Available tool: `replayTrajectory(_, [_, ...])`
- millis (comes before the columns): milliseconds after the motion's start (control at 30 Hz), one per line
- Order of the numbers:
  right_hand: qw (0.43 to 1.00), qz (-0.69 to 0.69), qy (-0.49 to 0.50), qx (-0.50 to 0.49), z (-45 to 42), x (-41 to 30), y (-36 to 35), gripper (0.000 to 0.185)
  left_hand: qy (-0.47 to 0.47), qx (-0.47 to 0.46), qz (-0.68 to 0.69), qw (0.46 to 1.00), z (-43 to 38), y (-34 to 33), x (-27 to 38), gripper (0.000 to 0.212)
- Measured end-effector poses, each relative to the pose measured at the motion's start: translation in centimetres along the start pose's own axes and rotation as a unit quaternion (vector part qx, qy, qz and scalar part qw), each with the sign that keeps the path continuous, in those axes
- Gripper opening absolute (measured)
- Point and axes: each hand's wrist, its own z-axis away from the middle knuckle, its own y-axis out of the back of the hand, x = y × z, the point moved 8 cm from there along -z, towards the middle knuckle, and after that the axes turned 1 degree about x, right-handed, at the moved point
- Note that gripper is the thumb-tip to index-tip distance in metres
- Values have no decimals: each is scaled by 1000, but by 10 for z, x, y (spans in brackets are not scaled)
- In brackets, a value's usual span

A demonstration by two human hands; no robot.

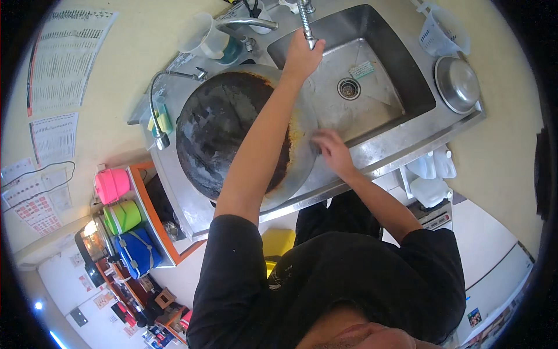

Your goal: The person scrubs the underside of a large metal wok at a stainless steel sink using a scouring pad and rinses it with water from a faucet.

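Note:
My left hand (303,54) is closed around the spray head of a metal faucet (306,24) above the sink's left side. The left forearm crosses over a large round metal pan (218,131), hiding part of it. The pan looks bottom up, its middle blackened and ringed with brown, its outer band (301,170) dull silver. My right hand (335,152) is blurred beside the pan's right edge, fingers loosely bent and nothing visible in it; whether it touches the rim is unclear. The stainless steel sink (370,100) holds a small pale-green piece (362,70) near the drain (348,89).
A second faucet (161,139) curves over a container with a yellow sponge (163,122) at left. A plastic jug (213,41) stands behind the pan. A metal bowl (457,85) and a white basket (444,32) are at right. The counter's front edge (375,170) is before me.

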Motion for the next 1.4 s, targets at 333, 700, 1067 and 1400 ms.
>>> replayTrajectory(333, [970,-179,-141,81,-85,12,-4,13,34,-120,-30,992,1,17,30,50])
replayTrajectory(700, [985,-134,-108,12,31,-32,-39,16,12,-132,-40,990,1,19,-6,45])
replayTrajectory(1067, [991,-94,-95,12,48,-43,-59,21,34,-141,-38,989,-2,7,-19,55])
replayTrajectory(1400, [983,-22,-148,109,-45,3,-22,27,26,-115,-62,991,6,7,-24,50])
